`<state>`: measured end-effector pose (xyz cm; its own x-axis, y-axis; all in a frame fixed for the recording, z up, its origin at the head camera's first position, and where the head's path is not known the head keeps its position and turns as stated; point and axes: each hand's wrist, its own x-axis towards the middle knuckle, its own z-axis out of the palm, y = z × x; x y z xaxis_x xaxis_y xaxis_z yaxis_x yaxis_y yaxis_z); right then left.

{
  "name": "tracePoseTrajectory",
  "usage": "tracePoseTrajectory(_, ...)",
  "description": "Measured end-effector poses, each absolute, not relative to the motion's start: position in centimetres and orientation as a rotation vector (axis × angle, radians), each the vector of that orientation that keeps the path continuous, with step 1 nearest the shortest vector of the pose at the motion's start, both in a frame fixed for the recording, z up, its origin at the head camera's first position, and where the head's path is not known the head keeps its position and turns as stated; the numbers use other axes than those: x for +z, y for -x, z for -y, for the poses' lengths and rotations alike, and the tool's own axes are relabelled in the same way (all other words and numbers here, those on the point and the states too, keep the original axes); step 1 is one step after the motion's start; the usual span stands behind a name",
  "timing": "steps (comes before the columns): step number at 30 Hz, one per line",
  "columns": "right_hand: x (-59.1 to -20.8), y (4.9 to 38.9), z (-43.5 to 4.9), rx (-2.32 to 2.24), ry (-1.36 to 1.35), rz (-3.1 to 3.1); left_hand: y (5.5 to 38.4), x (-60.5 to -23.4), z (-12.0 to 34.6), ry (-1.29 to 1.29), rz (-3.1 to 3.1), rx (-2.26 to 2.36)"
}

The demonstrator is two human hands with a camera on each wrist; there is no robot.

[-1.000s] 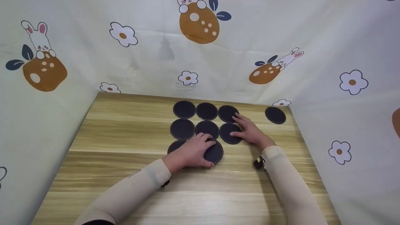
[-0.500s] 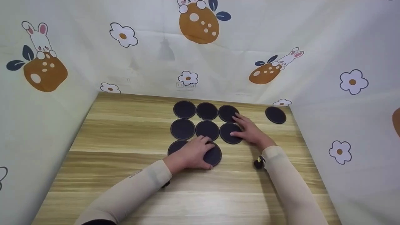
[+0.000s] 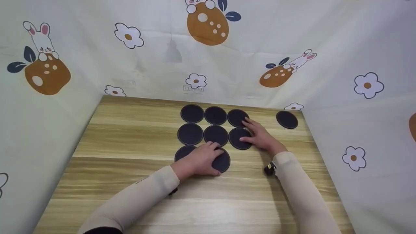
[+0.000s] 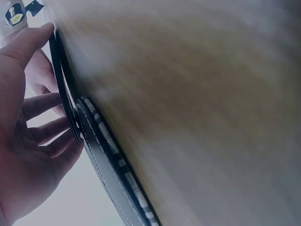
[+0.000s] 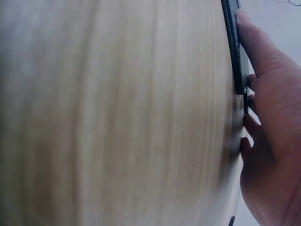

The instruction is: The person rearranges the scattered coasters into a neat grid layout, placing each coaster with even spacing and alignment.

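My left hand (image 3: 202, 160) grips a round black coaster (image 3: 222, 161) at the front of the group, thumb on its near edge and fingers toward its far edge. In the left wrist view, this coaster (image 4: 59, 70) tilts slightly, one side raised off the table, its other end meeting a neighbouring coaster (image 4: 110, 160). My right hand (image 3: 260, 137) rests on the right column. Its thumb lies on the middle-row right coaster (image 3: 239, 139), and fingertips touch the back right coaster (image 3: 236, 117). The left hand partly covers the front left coaster (image 3: 185, 153).
Other coasters (image 3: 190, 134) lie edge to edge in rows on the wood-grain table (image 3: 130, 139). A single coaster (image 3: 287, 119) sits apart at the back right corner. Patterned cloth walls (image 3: 156, 65) enclose the table's back and sides.
The coaster in my left hand has shifted slightly toward the front with the hand, then stayed there. My right hand has kept its place.
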<state>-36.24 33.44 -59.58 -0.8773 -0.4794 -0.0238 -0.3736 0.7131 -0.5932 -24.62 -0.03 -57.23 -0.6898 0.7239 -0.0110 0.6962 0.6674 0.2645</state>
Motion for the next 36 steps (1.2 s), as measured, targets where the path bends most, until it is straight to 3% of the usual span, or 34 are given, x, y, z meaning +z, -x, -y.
tracePoseTrajectory(36, -59.67, 36.06, -33.6, -0.898, 0.736, -2.765, 24.28, -57.1, -0.13, -1.131, -2.725, 0.374)
